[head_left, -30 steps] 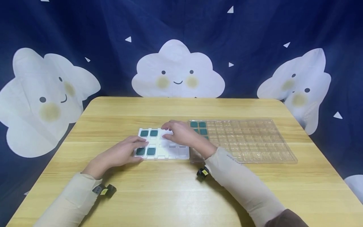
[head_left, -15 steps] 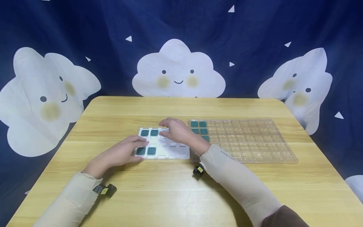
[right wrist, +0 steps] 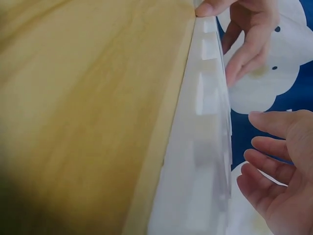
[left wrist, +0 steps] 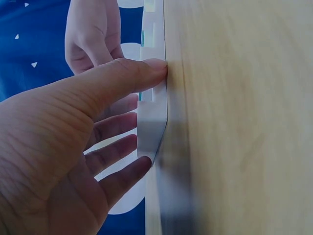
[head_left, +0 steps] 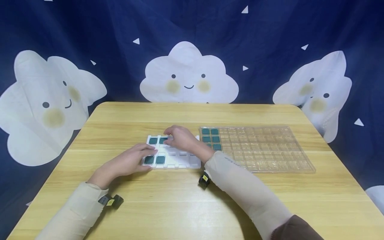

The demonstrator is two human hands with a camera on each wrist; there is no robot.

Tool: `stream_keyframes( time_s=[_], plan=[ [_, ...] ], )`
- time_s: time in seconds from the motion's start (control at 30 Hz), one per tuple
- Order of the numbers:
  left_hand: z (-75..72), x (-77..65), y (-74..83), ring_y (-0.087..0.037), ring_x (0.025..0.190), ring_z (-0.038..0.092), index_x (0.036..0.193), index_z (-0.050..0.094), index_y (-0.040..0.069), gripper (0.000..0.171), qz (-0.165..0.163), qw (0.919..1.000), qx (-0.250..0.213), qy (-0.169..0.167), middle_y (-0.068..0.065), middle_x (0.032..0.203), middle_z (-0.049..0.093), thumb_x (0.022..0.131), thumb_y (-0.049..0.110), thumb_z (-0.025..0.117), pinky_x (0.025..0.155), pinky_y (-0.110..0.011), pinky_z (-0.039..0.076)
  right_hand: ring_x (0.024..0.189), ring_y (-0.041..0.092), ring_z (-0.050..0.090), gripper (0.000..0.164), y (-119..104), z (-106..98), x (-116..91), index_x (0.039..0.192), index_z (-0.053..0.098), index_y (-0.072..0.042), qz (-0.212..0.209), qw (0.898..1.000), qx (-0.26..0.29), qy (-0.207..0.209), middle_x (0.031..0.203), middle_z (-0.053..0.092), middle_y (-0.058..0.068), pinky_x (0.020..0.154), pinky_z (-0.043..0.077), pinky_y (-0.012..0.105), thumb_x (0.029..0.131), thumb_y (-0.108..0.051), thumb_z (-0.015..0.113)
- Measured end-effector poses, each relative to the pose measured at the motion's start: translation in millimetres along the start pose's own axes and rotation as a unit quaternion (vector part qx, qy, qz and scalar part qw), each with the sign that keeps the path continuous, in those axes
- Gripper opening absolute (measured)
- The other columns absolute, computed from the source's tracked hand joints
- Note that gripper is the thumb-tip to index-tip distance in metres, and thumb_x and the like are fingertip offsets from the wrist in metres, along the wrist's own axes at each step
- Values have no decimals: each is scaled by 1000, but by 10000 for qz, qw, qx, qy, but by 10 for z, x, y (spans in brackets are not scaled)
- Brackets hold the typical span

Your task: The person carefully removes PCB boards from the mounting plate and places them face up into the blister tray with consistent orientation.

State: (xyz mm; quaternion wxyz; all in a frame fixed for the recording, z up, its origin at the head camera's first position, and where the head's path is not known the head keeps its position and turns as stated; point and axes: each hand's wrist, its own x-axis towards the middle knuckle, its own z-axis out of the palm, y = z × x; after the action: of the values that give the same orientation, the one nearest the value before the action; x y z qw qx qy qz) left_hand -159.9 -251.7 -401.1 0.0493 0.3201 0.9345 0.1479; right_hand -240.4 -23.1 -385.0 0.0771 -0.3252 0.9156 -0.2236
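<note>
A white plastic tray (head_left: 172, 150) with pockets lies flat on the table. Several dark green square chips (head_left: 160, 160) sit in its left part. My left hand (head_left: 129, 160) holds the tray's left end, its thumb (left wrist: 155, 65) on the near edge and its fingers at the end and top. Over the far side of the tray hovers my right hand (head_left: 183, 138), above the second chip (head_left: 163, 140) of the back row, which it partly covers. Loosely bent, its fingers (right wrist: 268, 166) have nothing between them in the right wrist view.
To the right of the white tray lies a clear plastic tray (head_left: 255, 146) divided into many pockets, with several green chips (head_left: 215, 139) in its left columns. Both stand on a wooden table (head_left: 180, 206), with a dark blue cloud-print curtain (head_left: 192, 20) behind it.
My right hand has moved left along the back of the white tray, uncovering more chips in the clear tray. The left hand has stayed in place.
</note>
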Motion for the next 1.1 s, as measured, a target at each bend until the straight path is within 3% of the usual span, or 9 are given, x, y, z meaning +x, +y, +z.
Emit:
stream_keyframes(
  time_s=[0.5, 0.8, 1.1],
  plan=[
    [-2, -13, 19, -37, 130, 44, 137, 56, 4, 62, -105, 9998, 120, -121, -18, 140, 50, 86, 32, 76, 108, -53, 36, 113, 18, 60, 46, -65, 100, 93, 127, 64, -11, 70, 9990, -381, -210, 122, 66, 2, 100, 46, 29, 87, -31, 75],
    [-27, -73, 44, -40, 132, 43, 141, 50, 2, 68, -373, 9990, 122, -218, -20, 146, 43, 88, 38, 72, 108, -54, 37, 112, 20, 57, 46, -99, 149, 137, 127, 65, -15, 232, 9968, -676, -356, 122, 64, 1, 103, 43, 33, 87, -37, 74],
    [-35, -86, 17, -39, 131, 44, 141, 51, 2, 67, -337, 9991, 91, -260, -19, 146, 44, 88, 37, 73, 107, -54, 37, 110, 19, 58, 43, -107, 158, 162, 125, 67, -16, 218, 9949, -919, -353, 120, 65, -1, 103, 42, 31, 89, -37, 72]
  ],
)
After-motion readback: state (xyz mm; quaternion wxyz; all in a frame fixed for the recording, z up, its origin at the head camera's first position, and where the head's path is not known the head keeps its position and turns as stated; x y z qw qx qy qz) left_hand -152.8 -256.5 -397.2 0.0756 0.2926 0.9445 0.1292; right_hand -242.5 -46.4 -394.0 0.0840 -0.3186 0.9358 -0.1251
